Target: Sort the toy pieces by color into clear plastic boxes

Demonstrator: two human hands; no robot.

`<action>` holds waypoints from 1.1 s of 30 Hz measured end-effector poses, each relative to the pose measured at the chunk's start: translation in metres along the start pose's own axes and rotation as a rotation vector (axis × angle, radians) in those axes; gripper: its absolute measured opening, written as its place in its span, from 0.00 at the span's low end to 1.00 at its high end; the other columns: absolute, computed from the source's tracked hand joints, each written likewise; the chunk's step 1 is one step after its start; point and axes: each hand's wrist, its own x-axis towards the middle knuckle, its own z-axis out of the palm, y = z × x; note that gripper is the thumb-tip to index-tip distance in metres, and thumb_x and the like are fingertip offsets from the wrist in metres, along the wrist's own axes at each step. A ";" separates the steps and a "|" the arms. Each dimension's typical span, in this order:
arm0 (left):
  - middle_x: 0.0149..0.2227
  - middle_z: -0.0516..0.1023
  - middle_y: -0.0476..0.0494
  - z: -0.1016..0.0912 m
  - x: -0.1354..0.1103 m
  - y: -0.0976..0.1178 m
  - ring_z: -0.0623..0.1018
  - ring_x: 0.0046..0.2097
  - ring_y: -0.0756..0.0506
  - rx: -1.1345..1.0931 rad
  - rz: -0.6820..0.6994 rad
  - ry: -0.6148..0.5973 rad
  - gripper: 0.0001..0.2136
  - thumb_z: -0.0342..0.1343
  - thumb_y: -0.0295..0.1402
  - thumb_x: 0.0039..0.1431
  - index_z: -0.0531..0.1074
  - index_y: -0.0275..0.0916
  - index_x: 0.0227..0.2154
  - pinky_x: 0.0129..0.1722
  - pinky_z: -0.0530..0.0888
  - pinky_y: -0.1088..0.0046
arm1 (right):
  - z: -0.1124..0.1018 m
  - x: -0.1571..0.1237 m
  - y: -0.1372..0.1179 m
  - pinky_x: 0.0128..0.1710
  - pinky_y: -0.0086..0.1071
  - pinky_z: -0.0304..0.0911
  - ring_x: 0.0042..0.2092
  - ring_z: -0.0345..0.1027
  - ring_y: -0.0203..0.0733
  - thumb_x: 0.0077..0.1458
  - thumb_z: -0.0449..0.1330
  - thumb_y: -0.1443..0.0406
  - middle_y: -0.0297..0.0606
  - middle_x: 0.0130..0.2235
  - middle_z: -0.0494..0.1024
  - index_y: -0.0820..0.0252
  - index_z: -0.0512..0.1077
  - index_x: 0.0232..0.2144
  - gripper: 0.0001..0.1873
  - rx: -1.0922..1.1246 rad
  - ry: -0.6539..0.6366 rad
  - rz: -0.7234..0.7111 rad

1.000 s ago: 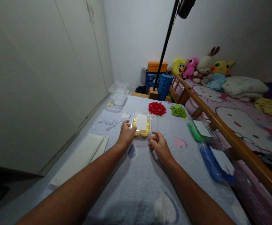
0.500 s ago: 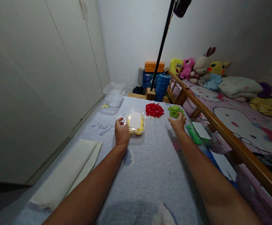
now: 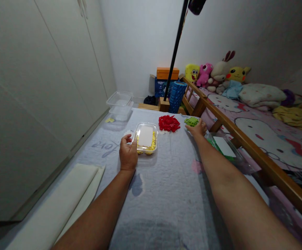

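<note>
My left hand [image 3: 128,153] grips the near left corner of a clear plastic box [image 3: 146,138] holding yellow pieces, its lid bearing a white label. My right hand [image 3: 198,128] reaches far forward and rests against a pile of green pieces [image 3: 191,121], its fingers curled at the pile's near edge. A pile of red pieces [image 3: 168,123] lies between the box and the green pile. All sit on a pale blue blanket [image 3: 163,187].
Empty clear containers [image 3: 120,102] stand stacked at the far left. Boxes of green [image 3: 225,147] pieces lie by the wooden bed rail [image 3: 247,146] on the right. A black pole [image 3: 174,55] rises behind. A folded white cloth [image 3: 62,205] lies at left.
My right hand left the yellow box and stretched out to the right, up to the green pile. My left hand kept hold of the box. The view shifted forward.
</note>
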 end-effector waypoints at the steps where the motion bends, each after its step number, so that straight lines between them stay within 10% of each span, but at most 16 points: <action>1: 0.41 0.73 0.48 0.000 0.000 0.001 0.71 0.30 0.51 0.003 -0.003 -0.003 0.18 0.57 0.38 0.59 0.70 0.40 0.51 0.32 0.69 0.74 | 0.000 0.002 -0.002 0.63 0.54 0.54 0.68 0.51 0.66 0.46 0.70 0.49 0.52 0.70 0.55 0.48 0.57 0.68 0.50 -0.013 -0.011 -0.007; 20: 0.41 0.73 0.47 -0.002 -0.001 0.003 0.71 0.30 0.50 0.027 -0.017 -0.020 0.18 0.56 0.37 0.58 0.71 0.39 0.50 0.31 0.70 0.74 | -0.002 0.001 0.000 0.57 0.60 0.61 0.60 0.64 0.65 0.52 0.66 0.54 0.51 0.61 0.68 0.49 0.69 0.61 0.34 -0.084 -0.072 -0.115; 33: 0.41 0.74 0.46 0.000 0.002 -0.004 0.75 0.38 0.47 0.047 0.029 -0.005 0.16 0.57 0.34 0.59 0.72 0.39 0.50 0.41 0.72 0.71 | -0.026 -0.053 0.014 0.53 0.40 0.66 0.53 0.70 0.53 0.56 0.64 0.58 0.50 0.51 0.78 0.61 0.78 0.50 0.22 -0.104 -0.099 -0.257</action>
